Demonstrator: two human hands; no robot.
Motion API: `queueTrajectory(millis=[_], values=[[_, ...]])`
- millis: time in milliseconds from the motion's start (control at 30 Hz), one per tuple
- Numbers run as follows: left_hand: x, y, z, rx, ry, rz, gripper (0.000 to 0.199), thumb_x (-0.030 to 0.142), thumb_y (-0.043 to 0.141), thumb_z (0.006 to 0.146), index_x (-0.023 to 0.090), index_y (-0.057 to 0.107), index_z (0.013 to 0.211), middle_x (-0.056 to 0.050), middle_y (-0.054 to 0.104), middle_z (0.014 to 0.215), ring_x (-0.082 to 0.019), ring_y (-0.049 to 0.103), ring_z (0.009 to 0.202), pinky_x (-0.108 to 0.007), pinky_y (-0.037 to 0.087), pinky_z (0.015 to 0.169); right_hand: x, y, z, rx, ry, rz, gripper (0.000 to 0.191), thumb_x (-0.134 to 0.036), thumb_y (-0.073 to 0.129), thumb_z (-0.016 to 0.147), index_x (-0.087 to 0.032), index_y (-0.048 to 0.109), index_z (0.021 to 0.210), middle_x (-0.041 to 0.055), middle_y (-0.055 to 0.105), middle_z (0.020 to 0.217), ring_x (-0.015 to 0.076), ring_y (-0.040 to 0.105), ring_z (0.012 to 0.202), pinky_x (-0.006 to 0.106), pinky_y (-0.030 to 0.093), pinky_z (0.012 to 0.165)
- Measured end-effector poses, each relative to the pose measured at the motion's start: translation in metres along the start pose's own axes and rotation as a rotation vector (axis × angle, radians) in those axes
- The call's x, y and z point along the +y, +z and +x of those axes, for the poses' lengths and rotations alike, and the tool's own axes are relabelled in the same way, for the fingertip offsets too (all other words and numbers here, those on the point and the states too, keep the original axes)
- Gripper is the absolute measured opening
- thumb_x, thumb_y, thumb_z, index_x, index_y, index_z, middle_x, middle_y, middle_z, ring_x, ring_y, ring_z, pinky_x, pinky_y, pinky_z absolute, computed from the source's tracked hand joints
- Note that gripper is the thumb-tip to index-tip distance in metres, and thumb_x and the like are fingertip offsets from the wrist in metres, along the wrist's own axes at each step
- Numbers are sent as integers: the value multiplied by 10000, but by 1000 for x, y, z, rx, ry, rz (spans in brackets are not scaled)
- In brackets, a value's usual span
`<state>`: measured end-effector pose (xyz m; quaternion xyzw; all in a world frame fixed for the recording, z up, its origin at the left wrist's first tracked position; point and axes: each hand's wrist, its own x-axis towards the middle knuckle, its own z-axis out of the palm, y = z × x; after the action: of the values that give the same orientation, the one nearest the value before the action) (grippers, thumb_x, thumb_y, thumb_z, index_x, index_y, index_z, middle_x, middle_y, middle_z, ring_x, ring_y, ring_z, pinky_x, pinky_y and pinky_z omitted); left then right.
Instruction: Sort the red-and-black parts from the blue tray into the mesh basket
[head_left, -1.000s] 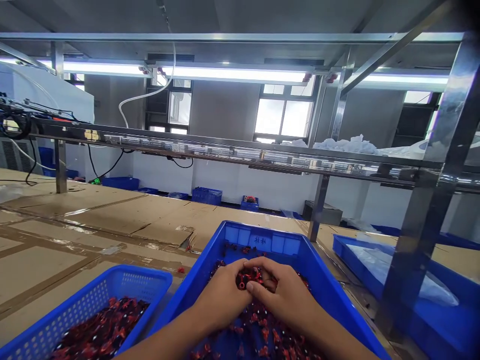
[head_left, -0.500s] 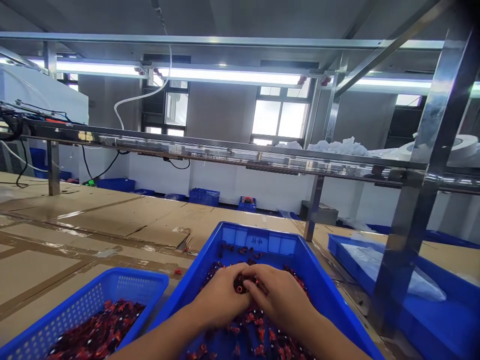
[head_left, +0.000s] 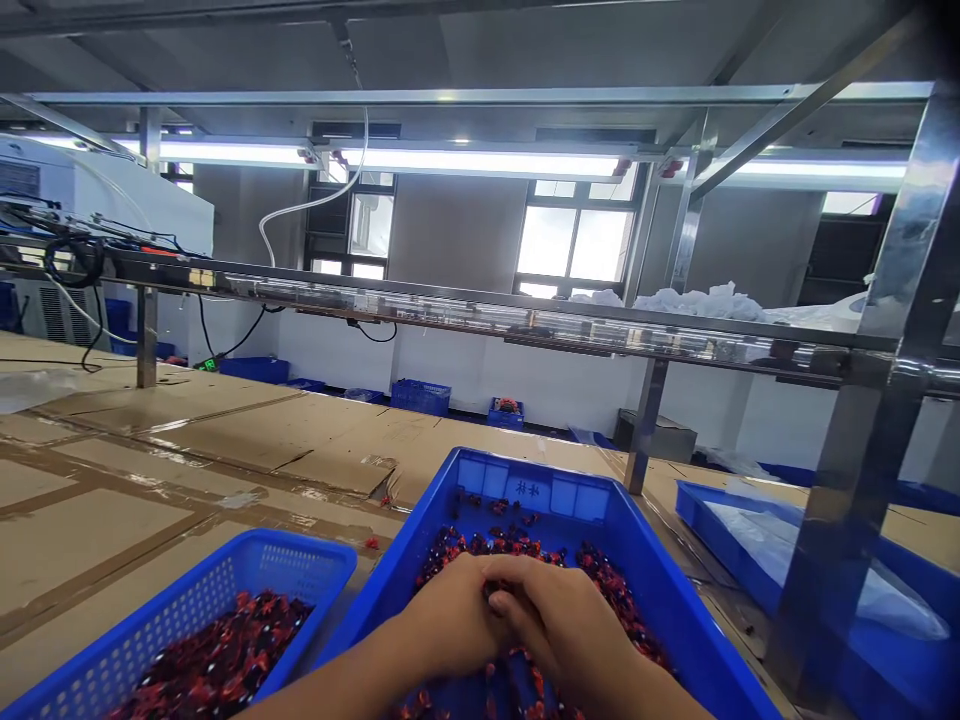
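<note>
My left hand (head_left: 457, 612) and my right hand (head_left: 574, 615) meet over the blue tray (head_left: 660, 570), fingers curled together. Between them is a small dark red plastic part (head_left: 495, 588), mostly covered by the fingers; only a dark bit shows. My right thumb and fingers press against the left hand around it. Many similar shiny dark and red parts (head_left: 611, 585) lie loose in the tray, along its far end, its right side and under my hands. To the left, a perforated blue basket (head_left: 330, 565) holds a heap of such red and dark parts (head_left: 225, 650).
Cardboard sheets joined with tape cover the table (head_left: 247, 470). A steel post (head_left: 840, 510) stands right of the tray, before another blue tray (head_left: 694, 510) with a plastic bag (head_left: 817, 560). A metal shelf rail (head_left: 450, 305) crosses ahead. One stray red part (head_left: 371, 543) lies on the cardboard.
My view has shifted slightly left, so the scene sits further right. My hands have closed more tightly together, and the part with a red ring that showed between them is now mostly hidden.
</note>
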<state>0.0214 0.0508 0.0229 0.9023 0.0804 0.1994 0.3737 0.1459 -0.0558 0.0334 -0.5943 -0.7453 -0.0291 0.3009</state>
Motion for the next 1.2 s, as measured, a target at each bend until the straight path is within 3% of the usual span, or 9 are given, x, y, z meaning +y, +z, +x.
queueTrajectory(millis=[333, 467, 667, 767, 867, 967, 1067, 1133, 1200], values=[[-1, 3, 2, 34, 119, 74, 176, 129, 512, 718, 184, 640, 826, 22, 661, 860, -129, 599, 777, -204, 434, 701, 4, 7, -1, 212, -290, -140, 248, -246, 547, 913, -220, 578, 1158, 35, 748, 1002, 180, 710, 849, 253, 525, 744], [-3, 6, 4, -13, 129, 121, 169, 143, 488, 755, 179, 621, 855, 13, 650, 886, -131, 588, 787, -208, 427, 703, 5, 12, -1, 257, -335, -197, 297, -175, 526, 888, -205, 546, 1184, 50, 743, 1012, 186, 707, 863, 271, 536, 755], [-12, 6, 4, 49, 97, 55, 86, 166, 509, 739, 176, 586, 777, 9, 630, 831, -124, 572, 737, -206, 416, 647, 5, 11, -1, 308, -364, -135, 295, -164, 518, 886, -209, 548, 1175, 37, 749, 933, 174, 707, 798, 253, 532, 705], [-13, 4, 4, 53, 25, 49, 158, 161, 496, 740, 185, 623, 830, -2, 668, 888, -147, 594, 810, -222, 424, 704, 4, 6, -3, 255, -274, -90, 287, -179, 523, 884, -215, 564, 1166, 45, 737, 912, 172, 686, 786, 257, 508, 725], [-7, 2, 4, 53, -59, 20, 207, 188, 520, 741, 206, 656, 897, 12, 691, 893, -163, 604, 835, -230, 424, 719, 5, 3, -3, 234, -77, 93, 131, -249, 533, 860, -214, 603, 965, -2, 635, 669, 146, 580, 585, 247, 450, 588], [-2, 1, 4, 85, -166, 21, 227, 306, 599, 747, 229, 667, 950, 18, 693, 860, -169, 596, 769, -234, 405, 651, 12, 2, 0, 247, 240, 646, 197, -357, 421, 873, -217, 490, 753, -56, 430, 526, 101, 358, 412, 210, 302, 395], [-1, 2, 4, 113, -179, 29, 237, 346, 626, 743, 252, 674, 956, 26, 691, 854, -166, 591, 746, -234, 381, 632, 21, 1, 5, 119, 488, 1108, 225, -388, 330, 853, -223, 449, 755, -54, 422, 581, 82, 223, 379, 192, 142, 318], [-2, 2, 4, 121, -173, 32, 226, 355, 616, 750, 247, 672, 940, 27, 684, 821, -162, 588, 728, -230, 369, 611, 25, 2, 7, 73, 522, 1052, 188, -373, 409, 826, -213, 468, 746, -52, 437, 606, 77, 247, 407, 188, 160, 349], [-3, 2, 4, 121, -179, 35, 213, 365, 591, 763, 234, 667, 913, 23, 676, 790, -160, 585, 706, -225, 358, 582, 26, 3, 8, 85, 455, 774, 159, -332, 536, 800, -194, 520, 725, -64, 409, 570, 82, 305, 465, 193, 228, 426]])
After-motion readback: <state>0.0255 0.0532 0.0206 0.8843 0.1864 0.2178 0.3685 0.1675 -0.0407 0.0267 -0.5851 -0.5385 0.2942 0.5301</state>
